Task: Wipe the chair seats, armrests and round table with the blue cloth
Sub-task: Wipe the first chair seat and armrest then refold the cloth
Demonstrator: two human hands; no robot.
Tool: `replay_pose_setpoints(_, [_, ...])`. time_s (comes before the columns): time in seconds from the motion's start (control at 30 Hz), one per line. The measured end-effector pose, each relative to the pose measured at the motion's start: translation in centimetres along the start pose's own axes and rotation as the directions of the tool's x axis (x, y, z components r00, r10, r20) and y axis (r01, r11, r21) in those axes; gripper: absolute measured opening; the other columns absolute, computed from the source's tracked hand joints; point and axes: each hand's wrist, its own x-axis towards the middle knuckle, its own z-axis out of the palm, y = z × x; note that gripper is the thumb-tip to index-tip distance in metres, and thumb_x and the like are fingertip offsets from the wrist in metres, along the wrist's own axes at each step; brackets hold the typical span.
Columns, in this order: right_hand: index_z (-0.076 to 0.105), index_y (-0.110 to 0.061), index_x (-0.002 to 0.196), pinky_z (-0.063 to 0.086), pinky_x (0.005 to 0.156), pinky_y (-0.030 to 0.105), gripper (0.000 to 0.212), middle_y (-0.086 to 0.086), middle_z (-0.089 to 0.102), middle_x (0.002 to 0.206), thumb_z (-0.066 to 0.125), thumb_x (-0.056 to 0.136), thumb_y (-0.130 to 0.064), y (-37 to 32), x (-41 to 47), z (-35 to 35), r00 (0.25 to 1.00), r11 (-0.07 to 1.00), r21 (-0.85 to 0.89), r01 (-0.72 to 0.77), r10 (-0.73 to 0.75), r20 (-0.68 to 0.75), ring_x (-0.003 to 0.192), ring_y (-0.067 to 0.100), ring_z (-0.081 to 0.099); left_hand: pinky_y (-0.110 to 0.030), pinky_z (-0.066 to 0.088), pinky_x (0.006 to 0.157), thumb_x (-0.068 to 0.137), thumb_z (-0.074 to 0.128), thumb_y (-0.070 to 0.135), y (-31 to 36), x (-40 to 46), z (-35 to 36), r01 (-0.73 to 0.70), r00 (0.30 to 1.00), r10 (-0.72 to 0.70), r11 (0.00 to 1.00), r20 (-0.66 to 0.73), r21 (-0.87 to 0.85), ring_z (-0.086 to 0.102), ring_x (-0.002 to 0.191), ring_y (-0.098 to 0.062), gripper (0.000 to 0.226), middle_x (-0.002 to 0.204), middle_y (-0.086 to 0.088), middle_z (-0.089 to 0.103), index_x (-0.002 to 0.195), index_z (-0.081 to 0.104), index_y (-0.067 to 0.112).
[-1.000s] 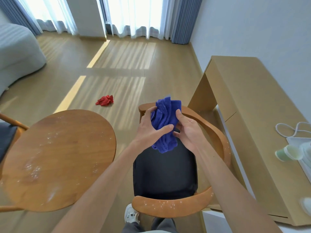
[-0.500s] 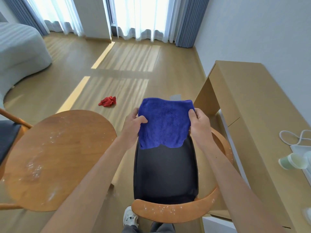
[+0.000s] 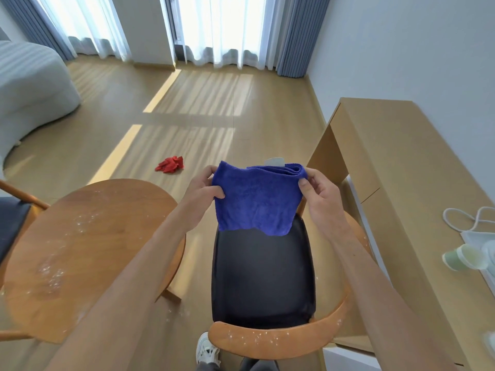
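I hold the blue cloth point(image 3: 257, 199) folded flat in the air above the chair. My left hand point(image 3: 206, 188) pinches its upper left corner and my right hand point(image 3: 318, 188) pinches its upper right folded edge. Below hangs the chair's black seat point(image 3: 262, 277), ringed by a curved wooden armrest point(image 3: 267, 341) speckled with white crumbs. The round wooden table point(image 3: 88, 250) stands to the left, dusted with white powder. A second chair point(image 3: 13, 218) shows at the far left edge.
A long light wooden desk point(image 3: 401, 183) runs along the right wall, carrying a green cup point(image 3: 460, 257), a white tray and a white cord point(image 3: 471, 219). A red rag point(image 3: 170, 165) lies on the floor. A bed point(image 3: 29, 87) sits at the far left.
The cloth went from a bunched wad between both hands to a flat folded sheet held at its top corners. My view has tilted slightly up and the hands sit a little farther apart.
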Motion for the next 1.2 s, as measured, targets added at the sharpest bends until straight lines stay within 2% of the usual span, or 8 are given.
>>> replay_pose_setpoints(0.2, [0.066, -0.024, 0.105, 0.05, 0.084, 0.02, 0.026, -0.013, 0.071, 0.099, 0.046, 0.1, -0.008, 0.0, -0.3, 0.1, 0.996, 0.998, -0.059, -0.018, 0.022, 0.084, 0.097, 0.005, 0.063, -0.029, 0.048, 0.084, 0.064, 0.061, 0.014, 0.5, -0.7, -0.3, 0.052, 0.993, -0.07, 0.984, 0.097, 0.171, 0.063, 0.09, -0.016, 0.049, 0.092, 0.004, 0.069, 0.111, 0.057, 0.026])
replay_pose_setpoints(0.3, [0.066, -0.024, 0.103, 0.05, 0.083, 0.023, 0.022, -0.012, 0.069, 0.098, 0.051, 0.098, -0.009, -0.1, -0.4, 1.3, 0.984, 0.973, -0.23, 0.03, 0.011, 0.178, 0.096, 0.009, 0.063, -0.014, 0.039, 0.092, 0.067, 0.074, 0.035, 1.8, -0.7, 1.2, -0.133, 0.983, 0.044, 0.842, 0.178, 0.523, 0.055, 0.109, 0.004, 0.054, 0.111, 0.016, 0.062, 0.118, 0.054, 0.036])
replay_pose_setpoints(0.4, [0.064, -0.025, 0.098, 0.049, 0.072, 0.015, 0.017, -0.015, 0.067, 0.092, 0.057, 0.095, -0.01, 0.1, -0.7, 2.5, 0.979, 0.95, -0.307, 0.059, 0.005, 0.203, 0.084, 0.002, 0.062, -0.005, 0.035, 0.08, 0.074, 0.077, 0.03, 2.6, 0.0, 4.1, -0.349, 0.933, 0.184, 0.679, 0.311, 0.646, 0.052, 0.094, 0.012, 0.041, 0.1, 0.018, 0.062, 0.11, 0.059, 0.024])
replay_pose_setpoints(0.5, [0.06, -0.028, 0.088, 0.05, 0.072, 0.018, 0.017, -0.012, 0.069, 0.088, 0.065, 0.09, -0.011, 0.1, -0.7, 2.5, 0.99, 0.965, -0.263, 0.015, 0.023, 0.14, 0.08, 0.003, 0.064, -0.019, 0.043, 0.074, 0.081, 0.071, 0.023, 2.9, 0.4, 5.5, -0.388, 0.921, 0.234, 0.619, 0.311, 0.683, 0.056, 0.082, -0.001, 0.016, 0.087, 0.008, 0.065, 0.093, 0.062, 0.017])
replay_pose_setpoints(0.63, [0.06, -0.03, 0.098, 0.05, 0.078, 0.014, 0.023, -0.015, 0.067, 0.095, 0.071, 0.084, -0.015, 1.0, -1.0, 0.7, 0.967, 0.964, -0.265, 0.006, 0.062, 0.248, 0.091, 0.001, 0.062, -0.013, 0.043, 0.069, 0.083, 0.069, 0.017, 2.9, 0.2, 5.6, -0.421, 0.907, 0.26, 0.608, 0.332, 0.673, 0.056, 0.077, -0.003, 0.007, 0.079, 0.009, 0.065, 0.086, 0.063, 0.019])
replay_pose_setpoints(0.83, [0.06, -0.029, 0.109, 0.042, 0.085, 0.024, 0.036, -0.026, 0.057, 0.099, 0.075, 0.077, -0.018, 4.1, -1.9, -1.3, 0.939, 0.83, -0.557, 0.032, 0.166, 0.302, 0.098, 0.003, 0.051, 0.002, 0.035, 0.075, 0.081, 0.07, 0.013, 4.6, -0.4, 3.7, -0.428, 0.904, 0.298, 0.64, 0.306, 0.638, 0.058, 0.084, 0.007, 0.013, 0.081, 0.022, 0.064, 0.082, 0.062, 0.024])
replay_pose_setpoints(1.03, [0.061, -0.034, 0.104, 0.041, 0.072, 0.007, 0.033, -0.022, 0.063, 0.092, 0.077, 0.078, -0.021, 1.8, -0.9, -2.5, 0.966, 0.834, -0.538, 0.12, 0.027, 0.257, 0.087, -0.002, 0.058, -0.011, 0.039, 0.075, 0.081, 0.07, 0.008, 4.5, -0.1, 0.6, -0.337, 0.941, 0.234, 0.624, 0.243, 0.705, 0.059, 0.084, 0.005, 0.026, 0.077, 0.017, 0.063, 0.079, 0.057, 0.03])
replay_pose_setpoints(1.2, [0.072, -0.018, 0.104, 0.046, 0.074, 0.025, 0.023, -0.002, 0.067, 0.091, 0.076, 0.081, -0.017, 0.1, 0.0, -3.8, 0.961, 0.855, -0.513, 0.074, 0.076, 0.266, 0.084, 0.014, 0.059, -0.02, 0.046, 0.076, 0.082, 0.07, 0.008, 3.8, 0.3, 0.3, -0.324, 0.945, 0.252, 0.651, 0.207, 0.686, 0.059, 0.083, 0.003, 0.028, 0.077, 0.019, 0.063, 0.081, 0.055, 0.033])
